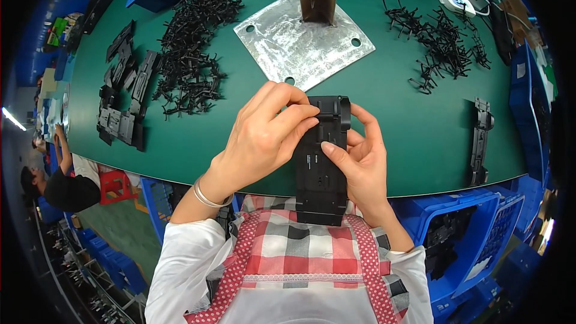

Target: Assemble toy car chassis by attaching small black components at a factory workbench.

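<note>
A long black plastic housing [321,171] stands lengthwise in front of me, its lower end against my checked apron. My right hand [367,159] grips its right side, thumb on the face and fingers behind the edge. At the housing's upper left, my left hand [270,123] is closed in a pinch, fingertips touching the raised slotted part near the top. Whatever sits between those fingertips is hidden or too small to name. Small black branched plastic pieces [191,48] lie heaped at the left, and another heap of black pieces [444,42] lies at the right.
A metal base plate [306,45] with an upright post stands beyond my hands on the green table [384,108]. Black housings [123,99] are piled left; another black part [480,141] lies right. Blue bins [462,234] flank the near edge. A person [63,186] sits far left.
</note>
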`<act>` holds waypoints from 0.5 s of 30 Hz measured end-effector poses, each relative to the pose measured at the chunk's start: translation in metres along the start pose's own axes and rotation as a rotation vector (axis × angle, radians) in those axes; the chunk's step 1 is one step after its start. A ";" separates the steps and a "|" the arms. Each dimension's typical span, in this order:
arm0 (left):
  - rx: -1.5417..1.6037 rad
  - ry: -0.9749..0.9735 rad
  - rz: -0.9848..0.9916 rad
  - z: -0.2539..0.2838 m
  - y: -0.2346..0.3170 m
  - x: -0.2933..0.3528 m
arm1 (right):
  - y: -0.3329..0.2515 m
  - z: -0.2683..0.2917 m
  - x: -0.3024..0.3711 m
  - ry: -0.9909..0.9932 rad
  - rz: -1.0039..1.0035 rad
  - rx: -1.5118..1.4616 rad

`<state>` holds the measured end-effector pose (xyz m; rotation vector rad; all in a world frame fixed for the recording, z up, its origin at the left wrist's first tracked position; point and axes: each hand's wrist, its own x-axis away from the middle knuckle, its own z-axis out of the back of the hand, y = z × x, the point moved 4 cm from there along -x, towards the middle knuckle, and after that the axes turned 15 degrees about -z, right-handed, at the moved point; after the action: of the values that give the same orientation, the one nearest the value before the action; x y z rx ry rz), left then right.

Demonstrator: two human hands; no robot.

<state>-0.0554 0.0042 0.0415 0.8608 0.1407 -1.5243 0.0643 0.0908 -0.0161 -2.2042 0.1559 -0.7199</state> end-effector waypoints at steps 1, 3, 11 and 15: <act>0.001 0.000 -0.001 0.000 -0.001 0.000 | 0.000 0.000 0.001 0.002 0.011 0.012; 0.017 -0.006 -0.030 0.000 -0.001 0.000 | -0.001 0.000 0.001 0.008 0.024 0.024; 0.122 -0.018 -0.053 -0.002 -0.007 0.004 | -0.001 0.000 0.000 0.063 0.105 0.034; 0.253 0.031 0.024 -0.003 -0.010 0.009 | -0.002 -0.002 0.003 0.098 0.163 0.069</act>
<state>-0.0620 0.0008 0.0305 1.0831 -0.0414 -1.5276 0.0650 0.0899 -0.0118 -2.0641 0.3510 -0.7310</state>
